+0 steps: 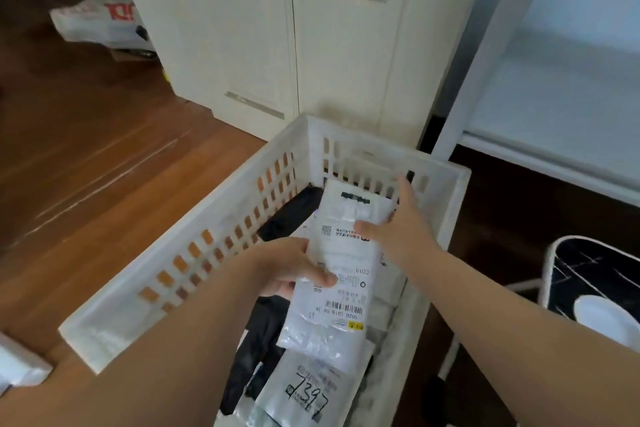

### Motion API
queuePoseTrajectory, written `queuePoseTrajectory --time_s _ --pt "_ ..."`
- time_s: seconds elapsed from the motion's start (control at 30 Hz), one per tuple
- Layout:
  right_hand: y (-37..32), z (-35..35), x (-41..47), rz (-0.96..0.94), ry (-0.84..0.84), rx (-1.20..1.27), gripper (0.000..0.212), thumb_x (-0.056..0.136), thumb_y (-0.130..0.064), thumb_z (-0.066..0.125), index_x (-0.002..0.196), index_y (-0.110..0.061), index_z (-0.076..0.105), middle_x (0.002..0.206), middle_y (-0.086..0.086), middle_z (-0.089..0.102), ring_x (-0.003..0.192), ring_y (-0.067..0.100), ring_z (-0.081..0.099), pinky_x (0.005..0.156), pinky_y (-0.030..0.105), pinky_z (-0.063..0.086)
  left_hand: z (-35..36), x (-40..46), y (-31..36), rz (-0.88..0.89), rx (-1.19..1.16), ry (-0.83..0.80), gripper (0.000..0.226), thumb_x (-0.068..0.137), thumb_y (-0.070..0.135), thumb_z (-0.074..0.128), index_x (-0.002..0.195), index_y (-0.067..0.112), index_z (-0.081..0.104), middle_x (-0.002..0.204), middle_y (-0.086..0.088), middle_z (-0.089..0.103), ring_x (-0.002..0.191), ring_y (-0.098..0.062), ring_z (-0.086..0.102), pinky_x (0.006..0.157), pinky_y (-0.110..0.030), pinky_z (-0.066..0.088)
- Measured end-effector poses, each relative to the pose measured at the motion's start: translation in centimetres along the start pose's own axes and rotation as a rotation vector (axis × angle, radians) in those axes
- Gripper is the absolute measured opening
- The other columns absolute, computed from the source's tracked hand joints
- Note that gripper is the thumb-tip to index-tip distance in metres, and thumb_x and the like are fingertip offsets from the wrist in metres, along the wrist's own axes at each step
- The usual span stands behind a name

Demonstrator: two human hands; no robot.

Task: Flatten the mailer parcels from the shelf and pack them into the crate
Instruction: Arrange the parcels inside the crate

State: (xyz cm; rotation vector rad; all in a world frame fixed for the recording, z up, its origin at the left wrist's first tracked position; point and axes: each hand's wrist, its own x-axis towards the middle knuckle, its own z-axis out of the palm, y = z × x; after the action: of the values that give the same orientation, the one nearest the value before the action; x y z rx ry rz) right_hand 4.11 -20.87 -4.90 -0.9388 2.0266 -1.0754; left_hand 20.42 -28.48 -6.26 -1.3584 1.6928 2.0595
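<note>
— What's nearest you in there?

— Closest to me in the crate (pixel 187 274) a white mailer with a number scrawled on it (pixel 304 395) is lying flat, with a black bag (pixel 256 354) tucked beside it on the left.

— And the one you're working on?

— I'm holding a long white mailer with a printed label (pixel 337 274) just above that pile, inside the crate walls. My left hand (pixel 294 270) is pinching its left edge, thumb on top across the label, the other fingers curled underneath. My right hand (pixel 398 225) is resting along the far right side with the fingers straight and loosely spread, thumb lying on the face.

— How is it feeling?

— I'm judging it light and soft: the plastic skin is crinkling and shining near the bottom end, so it's probably slippery and floppy. It seems to be sagging little, so whatever is inside looks thin.

— Where would you take hold?

— By the long edges, as I'm doing, never one corner, or it could fold and slide out. Pressing a flat palm on the middle should push the air out.

— Anything farther off?

— Beyond the crate a white cabinet (pixel 294 45) is standing on the wood floor (pixel 86 149).
</note>
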Motion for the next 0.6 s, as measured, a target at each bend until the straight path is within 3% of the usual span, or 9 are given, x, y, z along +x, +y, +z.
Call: queuePoseTrajectory --time_s 0.13,0.2,0.3,0.4,0.53,0.6 --pt "2.0 3.2 0.4 0.036 -0.212 -0.506 0.048 0.083 -0.019 0.069 0.126 -0.021 0.048 0.116 0.004 0.060 0.103 0.021 0.056 0.077 0.027 0.044 -0.5 2.5 -3.5 -0.075 -0.041 0.018 0.034 0.083 0.005 0.070 0.110 0.024 0.063 0.109 -0.003 0.071 0.104 -0.024 0.064 0.088 -0.047 0.053" --pt "2.9 4.4 0.3 0.073 -0.277 -0.670 0.038 0.086 -0.019 0.065 0.120 -0.017 0.049 0.113 0.005 0.059 0.102 0.022 0.055 0.071 0.026 0.039 -0.1 3.7 -4.9 -0.080 -0.058 0.093 0.034 0.086 0.006 0.066 0.117 0.020 0.059 0.109 -0.005 0.069 0.102 -0.024 0.065 0.088 -0.047 0.053" --pt "3.5 5.6 0.4 0.059 -0.284 -0.869 0.024 0.089 -0.016 0.060 0.112 -0.015 0.055 0.109 0.004 0.057 0.094 0.020 0.055 0.069 0.026 0.039 0.8 5.1 -6.1 -0.111 0.041 0.166 0.026 0.088 0.004 0.062 0.111 0.014 0.057 0.107 -0.008 0.067 0.099 -0.025 0.065 0.087 -0.045 0.055" --pt "3.9 6.3 0.4 0.019 -0.310 -1.017 0.013 0.091 -0.014 0.057 0.104 -0.016 0.058 0.095 -0.001 0.054 0.082 0.016 0.048 0.066 0.025 0.038 0.9 6.5 -7.0 -0.105 0.102 0.213 0.026 0.087 0.009 0.065 0.111 0.013 0.058 0.110 -0.010 0.065 0.100 -0.026 0.065 0.085 -0.045 0.056" --pt "4.3 6.0 1.3 -0.015 -0.291 -1.028 0.006 0.093 -0.018 0.057 0.098 -0.017 0.056 0.099 0.000 0.058 0.084 0.018 0.053 0.058 0.024 0.036 0.0 7.2 -7.1 -0.046 0.155 0.221 0.033 0.085 0.011 0.067 0.117 0.016 0.059 0.110 -0.005 0.067 0.099 -0.022 0.065 0.086 -0.041 0.056" --pt "4.8 6.0 1.5 -0.055 -0.359 -1.054 0.011 0.093 -0.020 0.056 0.102 -0.017 0.051 0.096 0.000 0.055 0.083 0.019 0.051 0.059 0.026 0.036 -0.4 7.3 -7.1 -0.066 0.191 0.171 0.034 0.086 0.010 0.067 0.118 0.015 0.058 0.109 -0.003 0.067 0.096 -0.019 0.065 0.082 -0.035 0.057"
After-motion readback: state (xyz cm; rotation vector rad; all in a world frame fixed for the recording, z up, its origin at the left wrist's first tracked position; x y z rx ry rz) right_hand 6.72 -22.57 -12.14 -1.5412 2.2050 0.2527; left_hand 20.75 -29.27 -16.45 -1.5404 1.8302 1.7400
